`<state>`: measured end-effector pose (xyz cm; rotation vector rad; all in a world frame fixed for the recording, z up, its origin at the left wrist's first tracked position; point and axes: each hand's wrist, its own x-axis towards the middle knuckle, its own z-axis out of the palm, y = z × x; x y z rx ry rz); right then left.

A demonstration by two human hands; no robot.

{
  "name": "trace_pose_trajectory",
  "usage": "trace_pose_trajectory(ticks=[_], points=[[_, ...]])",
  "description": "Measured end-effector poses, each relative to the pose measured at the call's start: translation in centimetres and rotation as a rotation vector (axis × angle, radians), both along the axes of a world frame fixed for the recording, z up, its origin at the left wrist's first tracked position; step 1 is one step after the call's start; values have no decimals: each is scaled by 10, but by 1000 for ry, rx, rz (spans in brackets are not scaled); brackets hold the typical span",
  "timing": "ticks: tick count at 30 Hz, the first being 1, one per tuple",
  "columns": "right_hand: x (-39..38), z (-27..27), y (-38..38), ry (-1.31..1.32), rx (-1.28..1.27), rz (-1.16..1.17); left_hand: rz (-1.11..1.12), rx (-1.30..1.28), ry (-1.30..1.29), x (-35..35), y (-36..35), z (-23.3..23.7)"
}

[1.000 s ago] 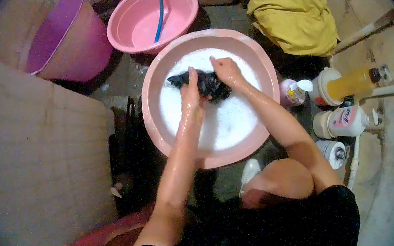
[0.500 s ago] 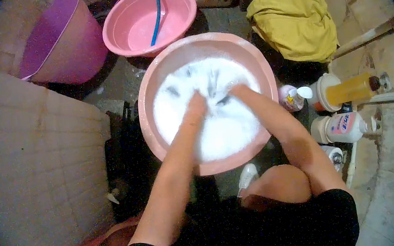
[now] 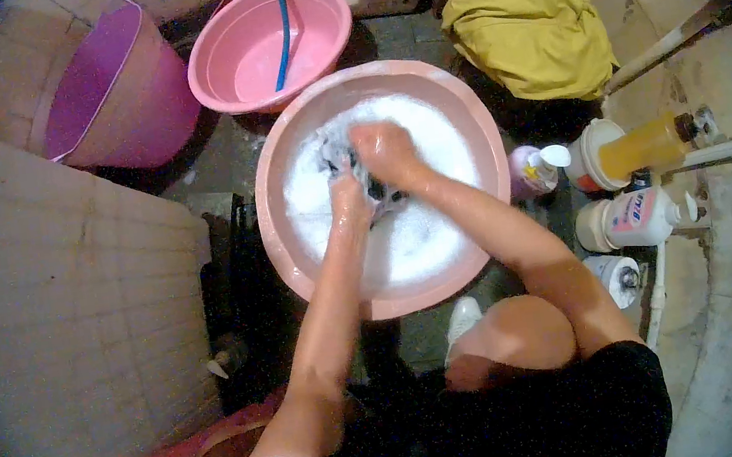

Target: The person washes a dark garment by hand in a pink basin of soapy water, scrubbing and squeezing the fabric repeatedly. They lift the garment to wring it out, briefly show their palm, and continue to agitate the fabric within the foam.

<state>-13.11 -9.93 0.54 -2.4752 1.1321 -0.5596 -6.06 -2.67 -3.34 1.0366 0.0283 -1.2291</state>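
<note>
Thick white suds (image 3: 427, 234) fill a large pale pink basin (image 3: 486, 143). Both of my hands are at the suds' surface, left of the basin's middle. My right hand (image 3: 386, 152) is closed in a fist on a dark, foam-covered wet cloth (image 3: 377, 190). Just below and to the left of it, my left hand (image 3: 349, 197) pinches another part of the same cloth, with foam over its fingertips. Dark folds show between the two hands; the rest of the cloth lies hidden under the foam.
Behind the basin stands a smaller pink basin (image 3: 218, 49) with a blue hose (image 3: 283, 41) hanging in it. A purple tub (image 3: 151, 109) is at the back left. Yellow cloth (image 3: 530, 31) lies heaped at the back right. Pump bottles (image 3: 532, 171) and a white bucket (image 3: 586, 158) line the right side.
My hands have risen out of the suds and come closer together, the right one moving left and up. Dark cloth now shows between them. The view has shifted slightly.
</note>
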Motion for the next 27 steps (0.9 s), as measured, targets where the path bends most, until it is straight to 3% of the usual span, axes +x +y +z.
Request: trace_pose_trajectory(ticks=[2,4,5,8,10,12,13,14,15,16,17,19,20,21,22,24,25,27], points=[[-1,-3,-5,-14,216,-154,-63,83,26,-5,10,-3],[10,-12,35,-84,-70,6,-121,132,48,1,6,-1],[10,20,66,-150,-23,92,-203,25,167,10,15,4],[7,-12,66,-52,-133,192,-369,-173,394,15,30,15],[5,-16,15,21,-104,35,-26,67,13,-5,16,27],[7,-32,-11,92,143,-169,-116,134,-116,-10,15,29],[5,-30,1,-12,51,-84,-93,136,-64,-3,13,27],[1,8,29,-103,-52,18,-57,127,2,6,11,19],[2,27,53,-118,156,183,-279,-75,95,21,13,11],[30,-17,66,-285,-46,1,-502,-264,183,37,23,-6],[58,-61,79,-448,-240,-193,-476,-270,312,39,29,-12],[9,-21,61,-214,-155,179,-40,5,85,10,24,8],[3,11,27,98,-8,156,70,97,3,-3,20,20],[3,8,-2,301,70,-13,-81,39,37,-6,22,11],[-2,0,-5,279,147,-50,-116,95,-41,-8,19,1],[1,30,32,58,75,44,-105,19,107,4,17,-3],[2,36,55,52,-22,198,-102,8,126,9,12,-8],[9,17,90,-292,-27,248,-216,-118,347,29,19,-20]])
